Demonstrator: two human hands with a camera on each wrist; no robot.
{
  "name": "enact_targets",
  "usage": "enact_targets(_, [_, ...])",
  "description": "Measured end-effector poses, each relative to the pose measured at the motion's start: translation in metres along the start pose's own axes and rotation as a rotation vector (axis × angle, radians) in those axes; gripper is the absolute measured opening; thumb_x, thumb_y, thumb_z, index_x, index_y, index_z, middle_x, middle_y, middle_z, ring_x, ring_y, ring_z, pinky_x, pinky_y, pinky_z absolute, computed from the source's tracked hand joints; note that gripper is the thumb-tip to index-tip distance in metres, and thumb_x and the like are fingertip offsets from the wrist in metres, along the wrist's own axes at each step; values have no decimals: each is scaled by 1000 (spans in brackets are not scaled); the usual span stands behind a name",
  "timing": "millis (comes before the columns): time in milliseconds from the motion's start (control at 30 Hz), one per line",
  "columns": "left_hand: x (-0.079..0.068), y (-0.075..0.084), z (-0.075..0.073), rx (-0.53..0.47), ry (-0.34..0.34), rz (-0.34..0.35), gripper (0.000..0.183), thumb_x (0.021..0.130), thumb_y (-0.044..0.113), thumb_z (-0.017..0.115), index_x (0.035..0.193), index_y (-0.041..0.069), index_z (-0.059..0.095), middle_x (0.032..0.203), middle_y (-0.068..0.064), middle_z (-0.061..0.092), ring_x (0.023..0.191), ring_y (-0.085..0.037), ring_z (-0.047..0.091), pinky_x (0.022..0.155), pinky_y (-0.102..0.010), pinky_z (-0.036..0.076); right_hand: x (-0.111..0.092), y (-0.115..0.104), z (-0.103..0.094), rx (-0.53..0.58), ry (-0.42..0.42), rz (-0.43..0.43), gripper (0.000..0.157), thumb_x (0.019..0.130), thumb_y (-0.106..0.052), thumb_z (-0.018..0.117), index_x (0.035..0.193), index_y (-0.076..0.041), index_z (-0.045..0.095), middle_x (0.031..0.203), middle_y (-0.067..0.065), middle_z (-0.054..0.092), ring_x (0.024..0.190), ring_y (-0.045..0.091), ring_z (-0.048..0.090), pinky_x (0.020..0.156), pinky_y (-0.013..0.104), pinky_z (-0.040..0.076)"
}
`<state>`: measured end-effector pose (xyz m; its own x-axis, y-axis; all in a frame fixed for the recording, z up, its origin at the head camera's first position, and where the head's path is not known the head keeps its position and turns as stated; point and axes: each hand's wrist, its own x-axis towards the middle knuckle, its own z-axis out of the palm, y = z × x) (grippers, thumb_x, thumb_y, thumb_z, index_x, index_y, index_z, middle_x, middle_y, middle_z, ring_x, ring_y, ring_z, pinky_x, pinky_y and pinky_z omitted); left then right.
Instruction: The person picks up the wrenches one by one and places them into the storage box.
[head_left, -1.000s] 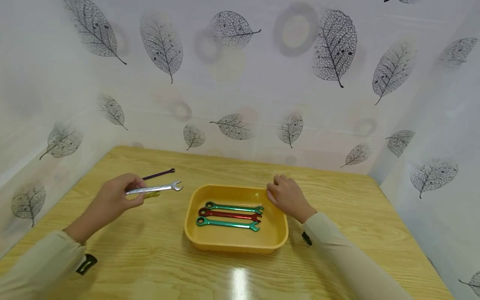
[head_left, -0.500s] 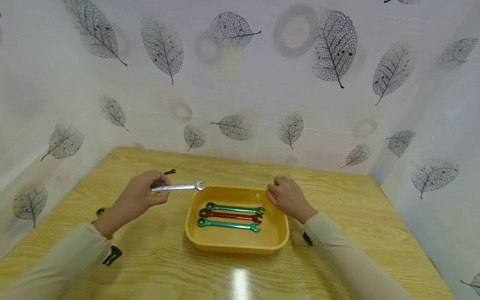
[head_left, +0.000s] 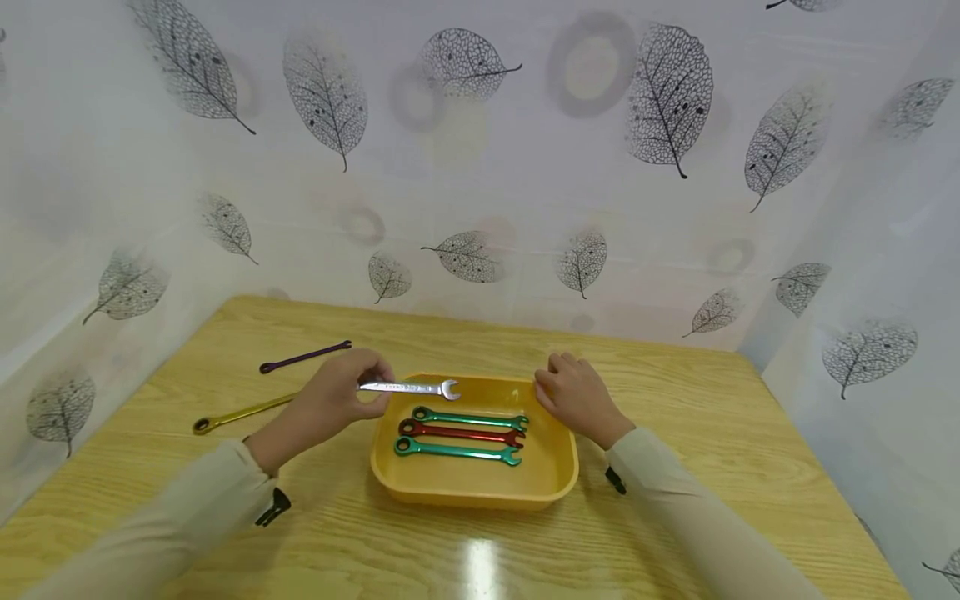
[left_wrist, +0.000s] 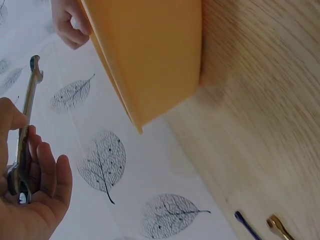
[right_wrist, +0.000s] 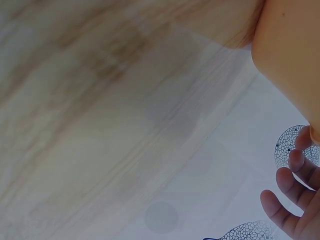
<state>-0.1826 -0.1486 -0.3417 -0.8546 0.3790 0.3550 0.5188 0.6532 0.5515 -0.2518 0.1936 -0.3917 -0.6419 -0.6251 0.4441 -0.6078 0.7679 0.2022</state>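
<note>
My left hand (head_left: 339,402) pinches a silver combination wrench (head_left: 411,388) between thumb and fingers, its open end pointing right. It is held over the left rear part of a yellow plastic tray (head_left: 472,500). In the left wrist view the wrench (left_wrist: 31,95) shows its ring end near the palm. Inside the tray lie a green wrench (head_left: 468,417), a red wrench (head_left: 459,431) and a second green wrench (head_left: 457,452), side by side with ring ends to the left. My right hand (head_left: 581,398) grips the tray's rear right corner by its rim.
Left of the tray, a purple wrench (head_left: 303,357) and a gold wrench (head_left: 243,413) lie on the wooden table (head_left: 675,400); my left forearm partly covers the gold one. A leaf-patterned white sheet (head_left: 510,167) stands behind and beside the table.
My left hand has carried the silver wrench rightward from above the loose wrenches to over the tray, uncovering the purple and gold ones. The right hand has stayed at the tray's corner.
</note>
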Motion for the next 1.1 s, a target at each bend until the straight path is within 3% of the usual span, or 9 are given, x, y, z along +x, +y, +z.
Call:
enact_targets(267, [12,16,17,-34,-61,45,14,78,3,68,87,10,59,86,1,60,81,-11,58,74,-24,54,-1,0,0,-6,-2,1,9,87,-21,62,82,-15,66,70,2,45,63,16,35,57,26,28])
enact_targets(600, [25,31,36,-8,-157,99,11,79,7,68,84,12,59,84,2,59,75,-10,53,69,-23,50,0,1,2,-6,-9,10,10,87,-23,62,81,-15,65,70,1,43,63,15,34,57,26,28])
enact_targets(800, [30,37,48,-2,-228,82,11,78,6,68,85,10,60,82,1,59,72,-10,52,66,-19,47,0,2,3,-6,-6,3,11,88,-23,62,81,-15,64,70,2,43,63,15,33,57,26,28])
enact_targets(1100, [36,45,61,90,-250,155,11,75,8,70,82,9,61,78,2,61,71,-8,55,67,-20,48,0,3,3,3,-2,-1,12,88,-23,61,80,-14,64,72,3,46,63,16,36,57,26,29])
